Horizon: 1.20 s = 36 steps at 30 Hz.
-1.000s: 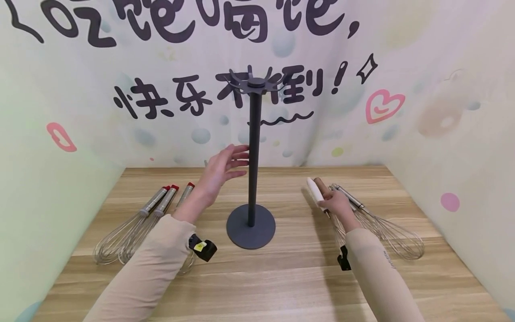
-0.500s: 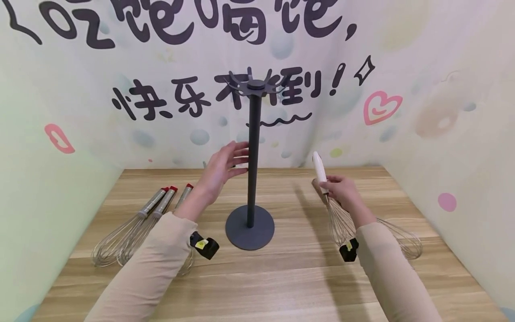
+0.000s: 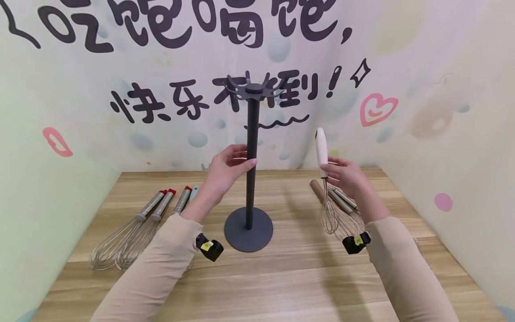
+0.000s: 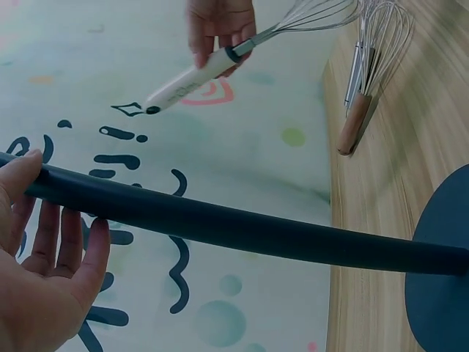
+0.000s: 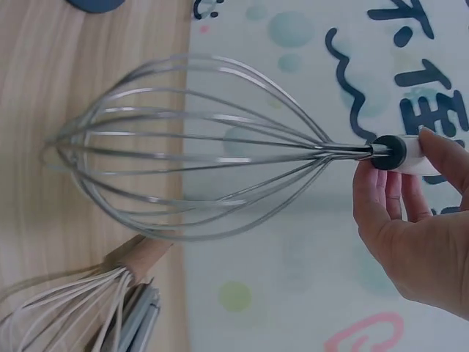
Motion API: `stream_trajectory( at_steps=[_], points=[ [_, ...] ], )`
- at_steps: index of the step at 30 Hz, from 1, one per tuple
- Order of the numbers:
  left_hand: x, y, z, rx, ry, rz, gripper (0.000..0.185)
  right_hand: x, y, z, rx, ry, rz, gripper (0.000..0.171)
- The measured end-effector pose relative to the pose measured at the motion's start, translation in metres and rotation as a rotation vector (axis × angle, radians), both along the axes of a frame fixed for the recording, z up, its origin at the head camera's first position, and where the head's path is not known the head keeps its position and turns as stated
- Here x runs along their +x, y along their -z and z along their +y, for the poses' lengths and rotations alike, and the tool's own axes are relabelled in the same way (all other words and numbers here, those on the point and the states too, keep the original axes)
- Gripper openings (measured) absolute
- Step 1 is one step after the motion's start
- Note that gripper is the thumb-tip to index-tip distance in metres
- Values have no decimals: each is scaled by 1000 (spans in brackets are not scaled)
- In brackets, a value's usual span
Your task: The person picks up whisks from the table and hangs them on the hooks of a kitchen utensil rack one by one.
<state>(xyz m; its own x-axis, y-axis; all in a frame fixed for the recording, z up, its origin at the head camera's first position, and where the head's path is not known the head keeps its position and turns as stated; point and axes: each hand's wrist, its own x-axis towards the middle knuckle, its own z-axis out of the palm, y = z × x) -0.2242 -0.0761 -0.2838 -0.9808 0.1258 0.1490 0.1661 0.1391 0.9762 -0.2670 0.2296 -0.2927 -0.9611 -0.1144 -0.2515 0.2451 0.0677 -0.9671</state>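
A dark grey rack stand (image 3: 251, 188) rises from a round base, with several hooks (image 3: 254, 91) around its top. My left hand (image 3: 225, 172) holds the pole at mid-height, thumb in front and fingers behind; the left wrist view shows the same hand (image 4: 55, 253) at the pole (image 4: 220, 224). To the right, my right hand (image 3: 349, 176) pinches a white-handled whisk (image 3: 322, 150) by the lower part of its handle. This whisk hangs upright above the table, wires down. In the right wrist view its wire loops (image 5: 198, 147) fill the middle, and thumb and fingers (image 5: 440, 150) pinch the handle.
Several steel whisks with red ends (image 3: 154, 210) lie at the left, beside a light-blue handle end (image 3: 194, 192). At the right lie a wooden-handled whisk (image 3: 317, 190) and steel-handled ones (image 3: 342, 199). A printed cloth wall (image 3: 181, 143) stands behind the wooden table (image 3: 281, 286).
My right hand has lifted the white-handled whisk off the table and turned it upright. The left thumb has come round to the front of the pole.
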Motion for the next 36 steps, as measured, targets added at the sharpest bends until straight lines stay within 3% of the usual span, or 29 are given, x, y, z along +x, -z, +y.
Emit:
stream_trajectory(
  at_steps=[3, 8, 11, 24, 36],
  points=[
    [0, 2, 0, 13, -14, 4, 43, 3, -7, -4, -28, -18, 11, 63],
    [-1, 3, 1, 9, -18, 19, 41, 9, -20, -9, -86, -42, 37, 32],
    [-1, 3, 1, -9, -20, 29, 40, 14, -28, -13, -130, -55, 53, 22],
    [-4, 4, -2, -10, -4, 80, 37, 37, -67, -37, -212, -123, 164, 19],
    [-4, 3, -2, 22, 20, 57, 36, 52, -89, -50, -207, -155, 277, 27]
  ],
)
